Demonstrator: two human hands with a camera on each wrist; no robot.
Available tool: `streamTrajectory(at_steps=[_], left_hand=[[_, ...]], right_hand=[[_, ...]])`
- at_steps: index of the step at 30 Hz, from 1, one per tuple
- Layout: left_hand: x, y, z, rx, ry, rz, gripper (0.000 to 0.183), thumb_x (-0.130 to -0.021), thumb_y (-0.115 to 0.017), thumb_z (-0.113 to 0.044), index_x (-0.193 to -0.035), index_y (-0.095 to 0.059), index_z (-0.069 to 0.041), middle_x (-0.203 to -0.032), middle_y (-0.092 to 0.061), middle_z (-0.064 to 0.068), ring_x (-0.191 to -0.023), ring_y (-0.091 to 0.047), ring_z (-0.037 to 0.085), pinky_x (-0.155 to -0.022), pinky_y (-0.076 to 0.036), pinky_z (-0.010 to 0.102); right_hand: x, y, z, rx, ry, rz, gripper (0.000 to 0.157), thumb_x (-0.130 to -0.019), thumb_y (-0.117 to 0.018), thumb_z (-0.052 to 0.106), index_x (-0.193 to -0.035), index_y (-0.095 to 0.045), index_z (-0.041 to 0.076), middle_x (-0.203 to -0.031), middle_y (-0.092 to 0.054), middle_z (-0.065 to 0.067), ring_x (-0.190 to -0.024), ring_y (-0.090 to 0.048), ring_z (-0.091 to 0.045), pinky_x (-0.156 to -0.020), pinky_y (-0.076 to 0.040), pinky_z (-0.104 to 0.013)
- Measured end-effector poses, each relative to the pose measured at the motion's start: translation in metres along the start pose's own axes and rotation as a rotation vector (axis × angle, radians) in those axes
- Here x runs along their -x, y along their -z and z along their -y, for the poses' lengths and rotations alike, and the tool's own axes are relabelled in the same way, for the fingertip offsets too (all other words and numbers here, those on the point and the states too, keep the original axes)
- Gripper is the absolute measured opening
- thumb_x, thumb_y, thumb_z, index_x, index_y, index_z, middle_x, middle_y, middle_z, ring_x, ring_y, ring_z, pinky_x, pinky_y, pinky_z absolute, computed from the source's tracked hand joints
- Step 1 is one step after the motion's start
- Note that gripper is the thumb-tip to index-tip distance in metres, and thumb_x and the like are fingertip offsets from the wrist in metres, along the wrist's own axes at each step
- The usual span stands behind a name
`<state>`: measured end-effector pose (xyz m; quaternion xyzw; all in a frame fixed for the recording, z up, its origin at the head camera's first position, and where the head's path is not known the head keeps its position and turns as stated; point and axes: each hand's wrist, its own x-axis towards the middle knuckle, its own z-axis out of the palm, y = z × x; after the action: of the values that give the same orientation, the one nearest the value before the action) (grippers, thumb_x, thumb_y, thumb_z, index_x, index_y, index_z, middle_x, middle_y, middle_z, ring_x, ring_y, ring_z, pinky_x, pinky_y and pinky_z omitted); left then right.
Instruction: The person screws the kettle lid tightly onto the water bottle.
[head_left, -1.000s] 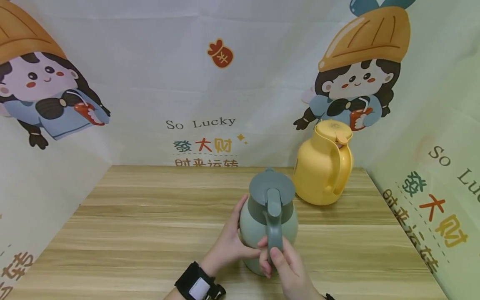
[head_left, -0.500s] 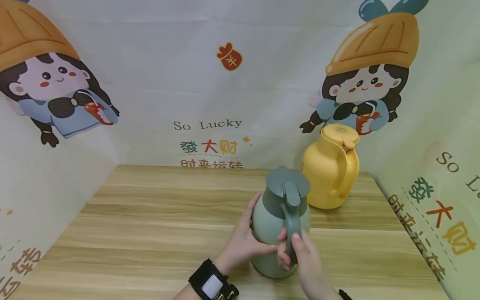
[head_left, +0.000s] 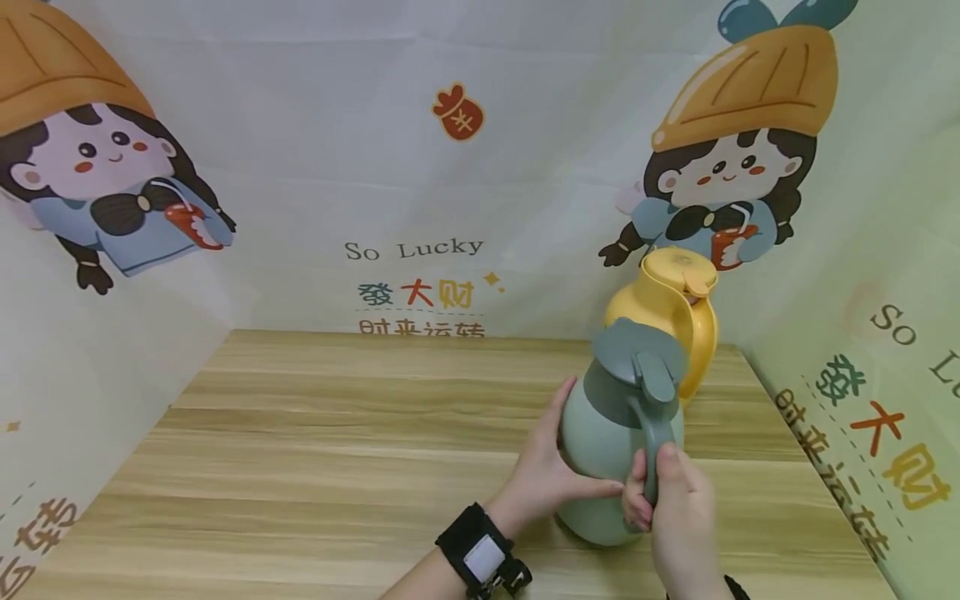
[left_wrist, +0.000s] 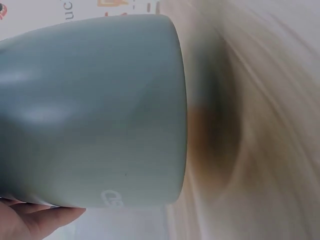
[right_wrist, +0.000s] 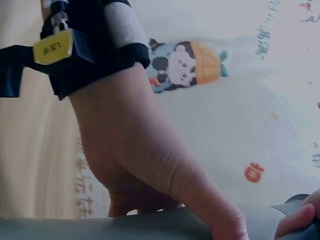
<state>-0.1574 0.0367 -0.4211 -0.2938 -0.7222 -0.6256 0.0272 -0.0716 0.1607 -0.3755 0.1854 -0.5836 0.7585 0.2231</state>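
Note:
A sage-green thermos jug [head_left: 600, 446] with a grey-green lid stands in the head view, right of the middle, its top leaning to the right. My right hand [head_left: 681, 500] grips its handle, thumb on top. My left hand [head_left: 536, 475] holds the body from the left, with the thumb across the front; its other fingers are mostly hidden behind. The left wrist view shows the jug's lower body [left_wrist: 100, 110] close up, beside a blurred dark reflection on the tabletop. In the right wrist view the left hand [right_wrist: 145, 140] spreads over the jug.
A yellow thermos jug [head_left: 701, 333] stands at the back right, partly covered by the green one. The wood-grain tabletop [head_left: 337, 467] stretches left. Printed cloth [head_left: 300, 125] hangs behind and on both sides. A black strap with a camera [head_left: 480, 550] circles the left wrist.
Both hands have carried the green jug to the right, and it leans more. It now overlaps the yellow jug in the head view. The yellow jug stays in place.

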Motion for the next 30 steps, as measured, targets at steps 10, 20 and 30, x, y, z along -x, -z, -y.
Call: streamTrajectory(at_steps=[10,20,30], left_hand=[[-0.020,-0.033,-0.009,-0.074,-0.110,-0.005,0.120,-0.053,-0.090,-0.022,-0.144,-0.012,-0.034,-0.137,-0.033,-0.004,-0.117,-0.040,0.013,-0.093,-0.039,0.036],[-0.036,-0.060,-0.016,-0.079,-0.129,0.018,0.122,-0.054,-0.089,-0.027,-0.144,-0.007,-0.034,-0.139,-0.028,-0.007,-0.117,-0.039,0.011,-0.092,-0.040,0.034],[-0.042,-0.084,-0.010,-0.088,-0.116,0.016,0.121,-0.055,-0.089,-0.032,-0.145,-0.008,-0.029,-0.143,-0.022,-0.008,-0.120,-0.035,0.009,-0.094,-0.038,0.033]], right_hand=[[-0.007,0.017,0.020,-0.021,0.015,-0.261,0.044,-0.102,-0.030,0.013,-0.062,-0.039,-0.002,-0.040,-0.029,-0.005,-0.031,-0.023,-0.016,-0.031,-0.015,-0.034],[-0.016,0.038,0.034,-0.006,0.019,-0.416,0.045,-0.100,-0.036,0.010,-0.057,-0.038,-0.005,-0.039,-0.029,-0.004,-0.030,-0.021,-0.016,-0.030,-0.015,-0.031],[-0.019,0.057,0.035,0.032,-0.015,-0.574,0.048,-0.097,-0.043,0.009,-0.053,-0.038,-0.008,-0.038,-0.029,-0.006,-0.028,-0.023,-0.015,-0.028,-0.013,-0.029]])
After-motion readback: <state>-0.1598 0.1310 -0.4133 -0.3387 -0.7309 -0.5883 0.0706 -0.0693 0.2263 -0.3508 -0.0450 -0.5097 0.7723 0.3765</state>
